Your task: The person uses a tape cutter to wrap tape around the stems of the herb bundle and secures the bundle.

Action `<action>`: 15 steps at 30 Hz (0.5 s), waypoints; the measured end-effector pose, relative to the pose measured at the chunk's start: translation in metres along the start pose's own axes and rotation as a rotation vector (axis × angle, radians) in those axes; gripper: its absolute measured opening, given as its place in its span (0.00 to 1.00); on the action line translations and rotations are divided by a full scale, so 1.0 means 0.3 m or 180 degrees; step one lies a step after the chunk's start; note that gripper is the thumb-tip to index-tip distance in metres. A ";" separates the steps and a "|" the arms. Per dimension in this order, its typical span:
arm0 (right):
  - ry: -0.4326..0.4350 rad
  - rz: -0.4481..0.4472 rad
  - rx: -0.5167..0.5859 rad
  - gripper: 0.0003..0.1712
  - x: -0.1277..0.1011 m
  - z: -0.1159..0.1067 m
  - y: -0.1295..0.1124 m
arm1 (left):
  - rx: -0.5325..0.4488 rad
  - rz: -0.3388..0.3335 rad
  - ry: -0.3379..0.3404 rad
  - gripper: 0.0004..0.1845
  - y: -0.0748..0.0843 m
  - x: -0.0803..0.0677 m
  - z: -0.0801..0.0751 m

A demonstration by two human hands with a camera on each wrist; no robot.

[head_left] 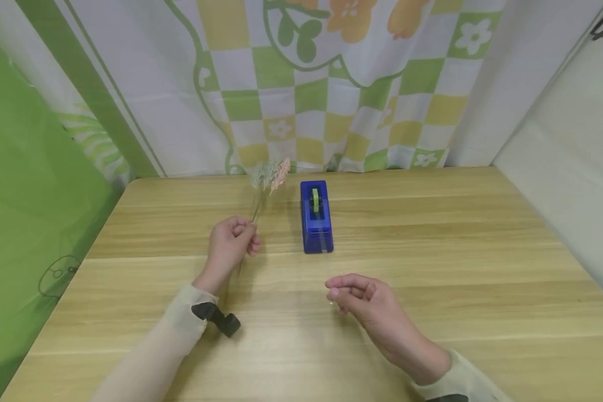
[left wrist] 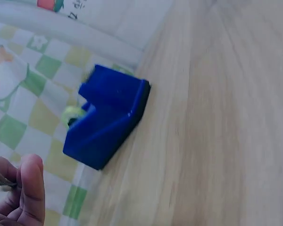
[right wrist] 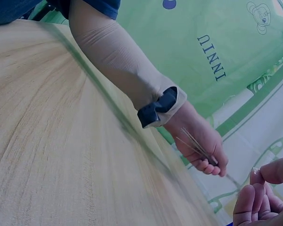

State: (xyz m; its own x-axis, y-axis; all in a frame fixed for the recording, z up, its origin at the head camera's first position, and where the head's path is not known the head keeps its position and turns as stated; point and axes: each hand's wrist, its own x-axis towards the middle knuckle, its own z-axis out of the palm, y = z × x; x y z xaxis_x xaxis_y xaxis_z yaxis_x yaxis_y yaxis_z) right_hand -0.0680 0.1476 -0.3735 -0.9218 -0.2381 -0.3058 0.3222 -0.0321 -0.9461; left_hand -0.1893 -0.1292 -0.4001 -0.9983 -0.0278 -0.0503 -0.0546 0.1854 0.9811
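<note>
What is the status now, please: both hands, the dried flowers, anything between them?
Left hand grips dried flower sprig by its stems, upright. Right hand above table, fingers pinched; whether it holds something, cannot tell. Blue tape dispenser stands beside the sprig, nothing between.

Wooden table (head_left: pixel 432 268) — checkered flower curtain (head_left: pixel 331 100) behind, green sheet (head_left: pixel 25 212).

One blue tape dispenser (head_left: pixel 316 218), one small bunch of dried grass stems (head_left: pixel 268 181), two hands, left (head_left: pixel 231 241) and right (head_left: pixel 364 298), one wooden bench (head_left: pixel 432 268), one patterned curtain (head_left: pixel 331 84)
</note>
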 end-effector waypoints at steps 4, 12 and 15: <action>-0.0002 -0.0004 -0.0008 0.20 -0.002 -0.002 -0.001 | -0.0207 0.0052 -0.0161 0.14 0.023 -0.032 0.008; -0.0005 -0.0049 -0.0072 0.21 -0.006 -0.002 -0.002 | -0.0222 0.0116 -0.0446 0.13 0.044 -0.119 0.003; -0.0005 -0.0089 -0.0079 0.22 -0.007 -0.002 -0.004 | -0.0153 0.0105 -0.0476 0.11 0.041 -0.148 -0.005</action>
State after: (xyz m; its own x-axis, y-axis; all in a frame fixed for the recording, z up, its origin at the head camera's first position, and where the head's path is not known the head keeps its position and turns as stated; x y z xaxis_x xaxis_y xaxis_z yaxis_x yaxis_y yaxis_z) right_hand -0.0665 0.1487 -0.3717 -0.9300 -0.2391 -0.2792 0.2910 -0.0147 -0.9566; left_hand -0.1454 -0.1273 -0.3855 -0.9913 0.1249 -0.0415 -0.0243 0.1366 0.9903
